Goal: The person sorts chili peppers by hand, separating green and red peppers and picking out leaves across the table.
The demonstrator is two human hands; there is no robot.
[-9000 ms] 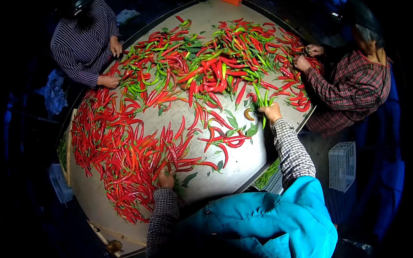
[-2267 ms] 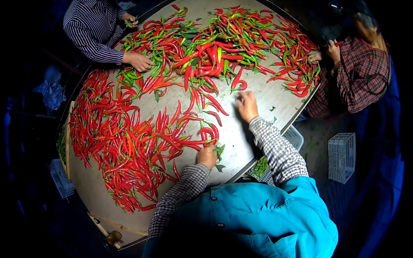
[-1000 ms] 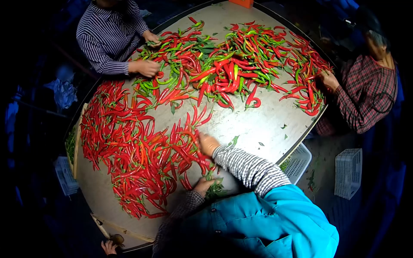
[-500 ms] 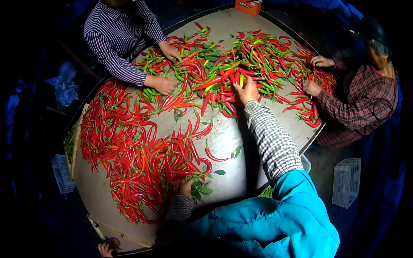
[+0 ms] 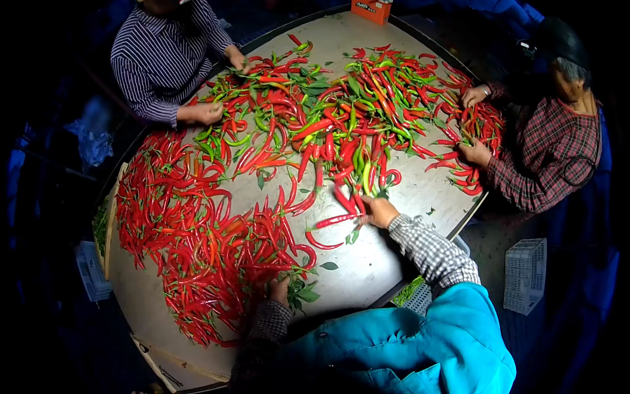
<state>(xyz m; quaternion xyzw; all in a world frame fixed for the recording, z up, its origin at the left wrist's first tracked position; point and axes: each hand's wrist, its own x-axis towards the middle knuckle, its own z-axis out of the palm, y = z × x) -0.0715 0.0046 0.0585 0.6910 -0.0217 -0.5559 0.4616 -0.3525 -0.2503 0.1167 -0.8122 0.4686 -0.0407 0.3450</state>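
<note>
My right hand (image 5: 380,211) is over the near middle of the table, its fingers closed on a few red chili peppers (image 5: 340,220) that point left. Just beyond it lies a mixed pile of red and green chili peppers (image 5: 369,154) with leaves. At the near edge of the big red chili heap (image 5: 203,243), my left hand (image 5: 280,289) is low against the peppers. A bunch of green leaves (image 5: 303,293) is right beside it. The left fingers are mostly hidden, so their grip is unclear.
Two people work across the table (image 5: 348,276): one in a striped shirt (image 5: 164,62) at far left, one in a plaid shirt (image 5: 548,157) at right, both with hands by peppers. An orange box (image 5: 372,10) stands at the far edge. A plastic crate (image 5: 525,276) is at right.
My right hand has drawn back toward me from the mixed pile with red peppers in it. The striped-shirt person's hands have moved left, away from the pile. My left hand stays near the leaves.
</note>
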